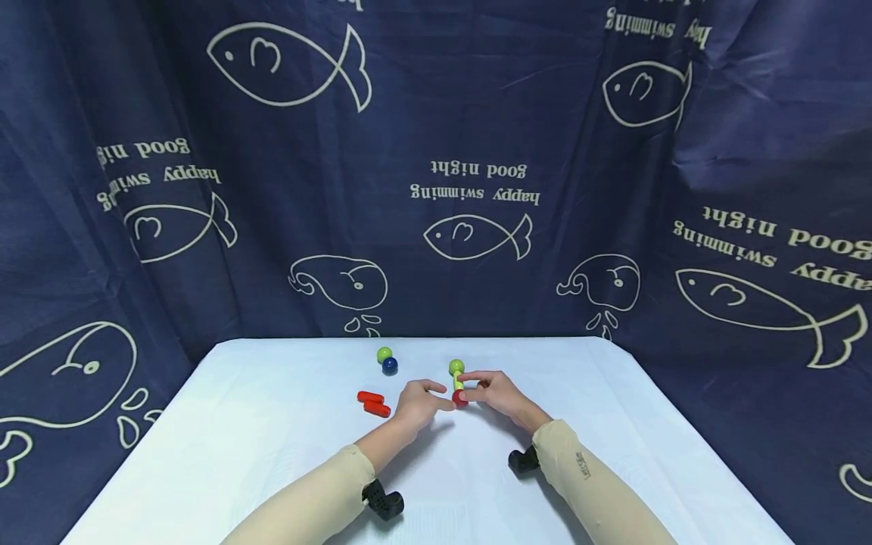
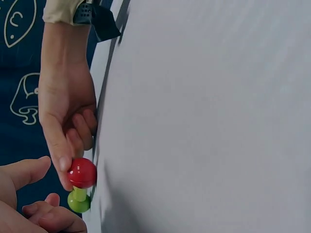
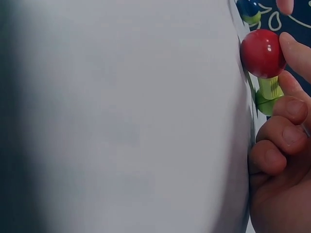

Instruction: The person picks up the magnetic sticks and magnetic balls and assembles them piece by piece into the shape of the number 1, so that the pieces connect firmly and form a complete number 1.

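Note:
A toy dumbbell (image 1: 459, 382) lies on the table, with a red ball (image 3: 263, 53) at the near end, a yellow-green rod (image 3: 269, 87) between, and a green ball (image 1: 456, 366) at the far end. My right hand (image 1: 497, 393) pinches it, the thumb on the red ball and the index finger along the rod. Just left of it, my left hand (image 1: 417, 403) hovers with thumb and fingers apart, holding nothing. Two red rods (image 1: 377, 409) lie side by side beyond the left hand's left side. Farther back, a dark blue ball (image 1: 390, 366) stands against another green ball (image 1: 384, 354).
A white cloth covers the table (image 1: 286, 439), whose far edge meets a dark blue curtain (image 1: 477, 288) printed with fish and whales. Black camera mounts (image 1: 384, 501) sit on both wrists, below the beige sleeves (image 1: 320, 492).

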`<state>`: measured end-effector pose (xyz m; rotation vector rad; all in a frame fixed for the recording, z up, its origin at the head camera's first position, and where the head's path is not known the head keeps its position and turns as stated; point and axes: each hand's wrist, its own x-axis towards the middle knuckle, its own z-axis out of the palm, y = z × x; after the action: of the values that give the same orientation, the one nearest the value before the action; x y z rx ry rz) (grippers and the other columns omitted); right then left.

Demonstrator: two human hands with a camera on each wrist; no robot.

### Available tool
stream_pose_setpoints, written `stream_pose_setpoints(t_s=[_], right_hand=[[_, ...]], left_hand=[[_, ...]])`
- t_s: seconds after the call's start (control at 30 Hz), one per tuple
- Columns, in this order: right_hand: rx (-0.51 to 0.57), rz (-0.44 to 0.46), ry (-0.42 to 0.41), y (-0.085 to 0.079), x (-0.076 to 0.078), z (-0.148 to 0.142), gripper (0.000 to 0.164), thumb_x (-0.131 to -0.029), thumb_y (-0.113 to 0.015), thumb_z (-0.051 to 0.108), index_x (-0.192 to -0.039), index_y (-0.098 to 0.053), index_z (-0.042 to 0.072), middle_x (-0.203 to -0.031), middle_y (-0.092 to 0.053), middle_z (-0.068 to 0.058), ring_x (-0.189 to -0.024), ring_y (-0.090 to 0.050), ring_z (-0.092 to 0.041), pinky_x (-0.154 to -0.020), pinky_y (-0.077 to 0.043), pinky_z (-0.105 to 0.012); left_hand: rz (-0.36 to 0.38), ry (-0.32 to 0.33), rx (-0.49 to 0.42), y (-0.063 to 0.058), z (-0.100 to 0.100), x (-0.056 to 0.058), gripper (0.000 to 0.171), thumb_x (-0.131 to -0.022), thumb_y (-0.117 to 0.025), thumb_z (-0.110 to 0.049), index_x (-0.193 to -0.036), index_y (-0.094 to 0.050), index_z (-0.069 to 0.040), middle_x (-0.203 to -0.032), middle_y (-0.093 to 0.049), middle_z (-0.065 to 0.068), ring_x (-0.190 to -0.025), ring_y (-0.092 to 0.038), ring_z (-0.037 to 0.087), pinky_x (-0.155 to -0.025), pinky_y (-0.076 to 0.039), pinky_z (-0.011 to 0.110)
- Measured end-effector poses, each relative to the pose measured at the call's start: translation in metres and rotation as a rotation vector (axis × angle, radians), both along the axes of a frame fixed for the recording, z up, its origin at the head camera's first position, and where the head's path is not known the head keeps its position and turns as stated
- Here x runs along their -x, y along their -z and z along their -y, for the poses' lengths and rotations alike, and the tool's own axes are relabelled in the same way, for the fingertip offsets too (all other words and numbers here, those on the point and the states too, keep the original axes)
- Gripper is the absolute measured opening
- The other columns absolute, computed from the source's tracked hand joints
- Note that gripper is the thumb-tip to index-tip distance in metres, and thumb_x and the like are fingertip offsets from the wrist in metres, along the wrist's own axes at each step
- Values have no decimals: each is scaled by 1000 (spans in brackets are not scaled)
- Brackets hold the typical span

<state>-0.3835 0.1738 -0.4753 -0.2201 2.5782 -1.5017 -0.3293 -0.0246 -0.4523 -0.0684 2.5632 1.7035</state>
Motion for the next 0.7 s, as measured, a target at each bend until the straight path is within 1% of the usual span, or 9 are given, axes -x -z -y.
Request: stream_pose_setpoints(t_s=[0.1, 0.17, 0.33, 0.4, 0.57, 0.7], right_hand=[[-3, -11, -4, 1, 2, 1, 45, -80, -85, 34, -122, -74, 19, -66, -45, 2, -65, -41, -16, -62, -34, -29], [-2, -14, -3, 1, 4, 0, 44, -80, -85, 34, -121, -75, 20, -65, -45, 2, -65, -40, -16, -62, -34, -29], [6, -11, -20, 7, 3, -3, 45, -80, -85, 35, -121, -75, 20, -64, -43, 3, -63, -39, -15, -61, -34, -28], [10, -11, -35, 8, 3, -4, 46, -81, -84, 35, -122, -74, 18, -64, -43, 3, -63, -39, -14, -60, -34, -27], [29, -21, -43, 4, 2, -4, 46, -81, -84, 31, -122, -74, 15, -64, -44, 3, -63, -40, -15, -60, -34, -27], [26, -27, -47, 4, 4, -4, 46, -81, -83, 32, -123, -73, 15, -65, -45, 2, -64, -40, -15, -60, -34, -27]], left_hand=[[12, 10, -10, -3, 6, -4, 36, -79, -83, -18, -111, -73, -5, -99, -66, 9, -85, -57, 23, -71, -46, 34], [4, 17, -14, -4, 10, -6, 37, -79, -83, -18, -111, -73, -5, -94, -64, 9, -83, -55, 23, -69, -44, 33], [-8, 17, -16, -3, 14, -14, 34, -79, -83, -17, -109, -74, -5, -94, -62, 7, -83, -53, 22, -69, -42, 32], [-11, 15, -15, -3, 16, -17, 33, -79, -83, -17, -109, -74, -5, -91, -61, 7, -80, -52, 22, -67, -41, 31], [-32, 30, -13, -6, 21, -20, 34, -79, -83, -17, -110, -75, -5, -77, -55, 4, -72, -47, 19, -62, -36, 29], [-31, 29, -16, -6, 29, -22, 35, -78, -83, -18, -110, -75, -5, -72, -50, 1, -70, -44, 17, -61, -34, 29]])
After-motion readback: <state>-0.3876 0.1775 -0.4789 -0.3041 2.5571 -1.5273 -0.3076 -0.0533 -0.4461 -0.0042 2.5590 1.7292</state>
